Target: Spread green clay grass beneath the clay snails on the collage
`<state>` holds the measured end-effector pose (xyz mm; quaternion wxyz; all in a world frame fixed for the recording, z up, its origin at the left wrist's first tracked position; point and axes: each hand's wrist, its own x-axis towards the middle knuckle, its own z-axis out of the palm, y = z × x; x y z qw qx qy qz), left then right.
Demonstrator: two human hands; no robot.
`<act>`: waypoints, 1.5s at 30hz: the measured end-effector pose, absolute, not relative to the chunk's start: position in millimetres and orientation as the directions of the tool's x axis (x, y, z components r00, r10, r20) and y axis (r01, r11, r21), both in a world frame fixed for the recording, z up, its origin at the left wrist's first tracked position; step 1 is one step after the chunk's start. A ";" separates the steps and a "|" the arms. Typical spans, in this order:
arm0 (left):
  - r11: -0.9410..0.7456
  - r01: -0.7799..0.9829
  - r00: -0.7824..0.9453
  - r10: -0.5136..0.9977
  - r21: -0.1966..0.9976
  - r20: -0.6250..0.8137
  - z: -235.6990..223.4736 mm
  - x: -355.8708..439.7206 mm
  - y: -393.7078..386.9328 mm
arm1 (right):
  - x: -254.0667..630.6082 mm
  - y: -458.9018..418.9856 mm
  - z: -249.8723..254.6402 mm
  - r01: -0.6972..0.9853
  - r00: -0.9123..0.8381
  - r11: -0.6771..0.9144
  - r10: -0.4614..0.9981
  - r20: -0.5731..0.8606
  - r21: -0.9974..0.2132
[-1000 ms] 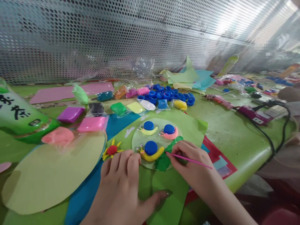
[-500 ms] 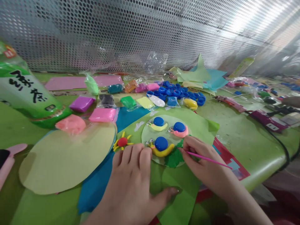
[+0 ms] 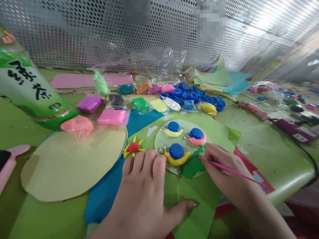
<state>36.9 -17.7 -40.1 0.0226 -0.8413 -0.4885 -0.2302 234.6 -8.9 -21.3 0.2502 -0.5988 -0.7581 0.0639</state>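
My left hand (image 3: 147, 186) lies on the green paper (image 3: 189, 205), fingers slightly bent and thumb spread, close to a red and yellow clay sun (image 3: 134, 148). My right hand (image 3: 225, 167) pinches a thin pink stick (image 3: 239, 172). Its fingertips are at a dark green clay piece (image 3: 191, 167) with a ragged edge, on the right of a pale round disc (image 3: 161, 137). On that disc are three clay snails with blue cap shells: a yellow snail (image 3: 178, 162), a pink snail (image 3: 199, 140) and a pale yellow snail (image 3: 174, 133).
A pale yellow oval (image 3: 72, 169) lies left over blue paper (image 3: 102, 199). A green tea bottle (image 3: 35, 86) stands far left. Bagged clay, such as a purple pack (image 3: 89, 104), and blue bottle caps (image 3: 199, 94) line the back, before a perforated metal panel (image 3: 99, 39).
The whole view has shifted slightly, with things sitting farther right. My right fingertips have moved a little along the dark green clay, showing more of its upper edge. The left hand stays in place.
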 end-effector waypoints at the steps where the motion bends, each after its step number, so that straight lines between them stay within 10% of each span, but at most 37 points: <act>1: -0.519 0.833 0.416 0.814 0.189 0.405 -40.2 36.8 -17.7 | 236.2 -10.2 -21.3 0.875 -0.155 0.268 0.944 0.292 -0.403; 38: -0.501 0.839 0.393 0.827 0.213 0.402 -38.2 38.6 -18.9 | 237.8 -5.6 -25.0 0.913 -0.162 0.293 0.899 0.407 -0.283; 45: -0.498 0.838 0.387 0.831 0.224 0.399 -39.0 37.5 -20.2 | 247.0 -10.5 -31.6 0.849 0.010 0.214 0.908 0.419 -0.484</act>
